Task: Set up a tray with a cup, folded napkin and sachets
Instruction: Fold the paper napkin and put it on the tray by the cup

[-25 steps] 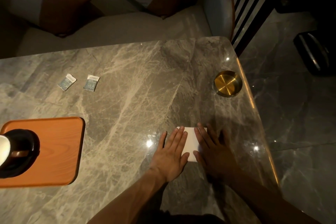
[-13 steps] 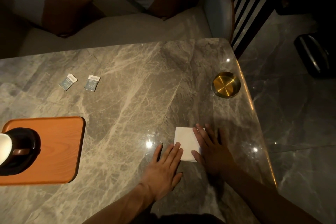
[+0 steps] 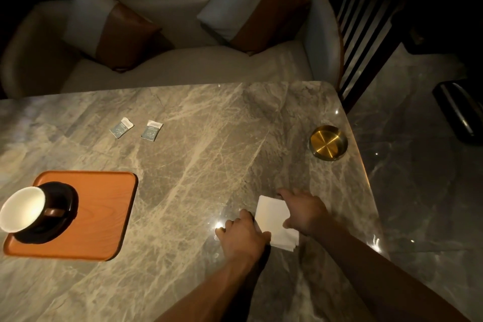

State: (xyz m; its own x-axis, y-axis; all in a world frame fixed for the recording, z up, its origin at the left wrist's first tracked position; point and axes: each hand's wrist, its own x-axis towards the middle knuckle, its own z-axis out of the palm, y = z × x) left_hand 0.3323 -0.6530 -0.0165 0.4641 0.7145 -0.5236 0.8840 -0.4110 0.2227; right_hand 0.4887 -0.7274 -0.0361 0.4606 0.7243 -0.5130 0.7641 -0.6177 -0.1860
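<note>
A folded white napkin (image 3: 274, 219) lies on the marble table near its right front. My left hand (image 3: 241, 236) has curled fingers at the napkin's left edge, and my right hand (image 3: 303, 210) grips its right edge from above. An orange wooden tray (image 3: 104, 214) sits at the left front. On it stands a dark cup with a white inside (image 3: 22, 209) on a dark saucer (image 3: 64, 197). Two small blue-grey sachets (image 3: 121, 127) (image 3: 151, 130) lie side by side on the table, beyond the tray.
A round brass dish (image 3: 328, 142) stands near the table's right edge. Behind the table's far edge is a pale sofa (image 3: 183, 68) with two white-and-brown cushions. Dark slats and a glossy floor lie to the right.
Both hands went from lying flat on the napkin to curling at its left and right edges. The camera view has widened and shifted, so the tray and cup show more fully.
</note>
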